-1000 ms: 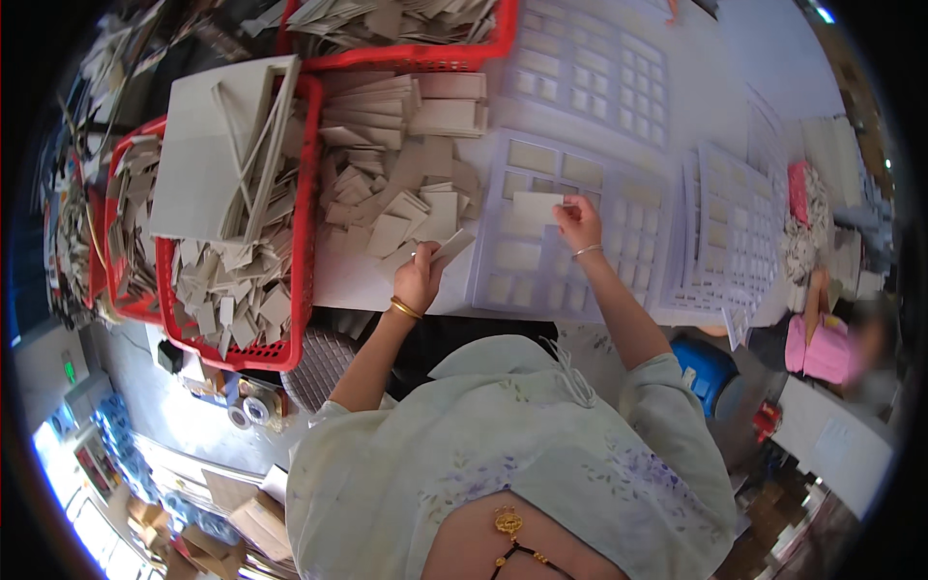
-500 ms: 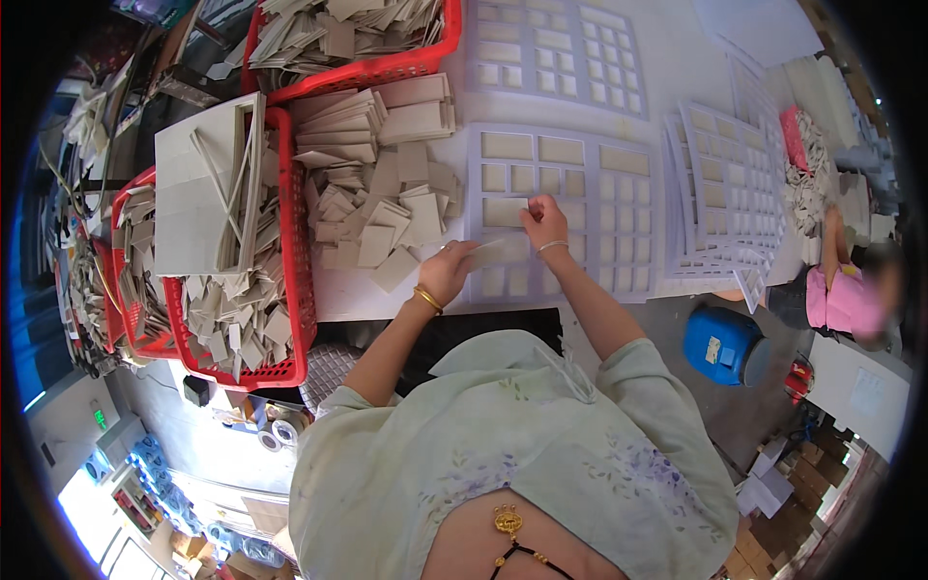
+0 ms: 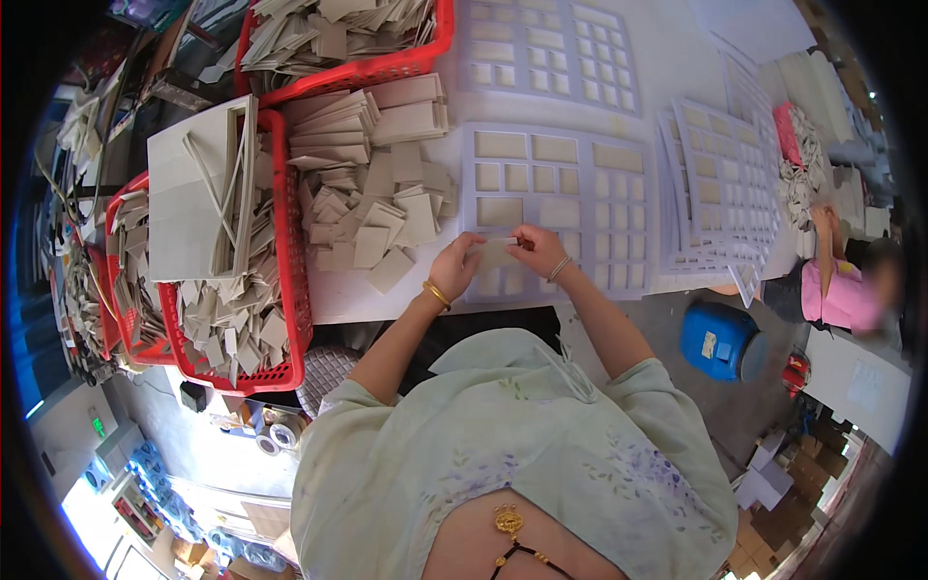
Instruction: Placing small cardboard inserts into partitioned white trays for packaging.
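A white panel (image 3: 587,193) with rectangular openings of several sizes lies on the table before me. Many of its openings show grey-beige board inside. Over its near left part, my left hand (image 3: 454,269) pinches the left end of a small piece of cardboard (image 3: 498,247). At the other end of that piece, the fingers of my right hand (image 3: 541,251) are closed on its edge. Just left of the panel lies a heap of loose cardboard pieces (image 3: 418,220), with fanned stacks (image 3: 333,130) behind it.
Red plastic baskets (image 3: 302,290) full of board pieces stand at the left, one topped by large grey boards (image 3: 193,193). Another windowed panel (image 3: 551,58) lies farther back. Stacked panels (image 3: 720,174) are at the right, near a blue barrel (image 3: 720,338) and a person in pink (image 3: 841,295).
My right hand has left the panel's opening and come nearer, onto the cardboard piece that my left hand held alone. Both hands now hold it.
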{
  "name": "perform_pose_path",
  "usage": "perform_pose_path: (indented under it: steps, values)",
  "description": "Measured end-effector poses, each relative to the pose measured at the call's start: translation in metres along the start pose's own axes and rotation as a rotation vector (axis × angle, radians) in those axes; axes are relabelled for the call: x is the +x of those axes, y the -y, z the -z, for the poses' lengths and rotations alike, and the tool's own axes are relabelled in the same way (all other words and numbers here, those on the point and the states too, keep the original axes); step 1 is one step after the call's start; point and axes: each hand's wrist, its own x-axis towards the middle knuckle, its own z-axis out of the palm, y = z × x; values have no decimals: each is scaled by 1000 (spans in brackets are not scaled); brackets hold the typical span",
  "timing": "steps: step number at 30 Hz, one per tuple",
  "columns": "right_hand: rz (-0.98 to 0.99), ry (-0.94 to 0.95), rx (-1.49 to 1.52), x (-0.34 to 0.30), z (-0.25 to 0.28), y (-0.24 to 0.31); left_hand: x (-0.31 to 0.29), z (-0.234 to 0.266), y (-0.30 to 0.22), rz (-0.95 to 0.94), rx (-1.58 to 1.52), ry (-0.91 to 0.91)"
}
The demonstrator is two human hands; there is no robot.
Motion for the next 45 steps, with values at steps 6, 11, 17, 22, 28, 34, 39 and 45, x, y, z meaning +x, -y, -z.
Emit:
perform_pose_path:
  steps: [6, 11, 17, 22, 28, 34, 39, 45]
  values:
    - [-90, -243, -190, -1, 1, -7, -11, 5, -3, 170, 154, -145]
    - [-116, -190, -303, 6, -2, -11, -23, -1, 7, 129, 209, -74]
    - [-146, -136, -342, 13, 4, -8, -25, -1, -5, 68, 278, -57]
    - [-233, -156, -345, 9, -8, 1, -21, -1, -5, 83, 303, -41]
    - [106, -422, -387, -6, -12, 15, -20, -2, -5, -155, 589, 26]
    - [213, -157, -942, -15, -10, 12, -25, 9, -15, -284, 447, -68]
    - [211, -39, -1041, -1, -6, 16, -40, 47, -9, -194, 277, -380]
    - [423, -80, -831, 44, -30, 87, -70, 99, 5, 76, 208, -693]
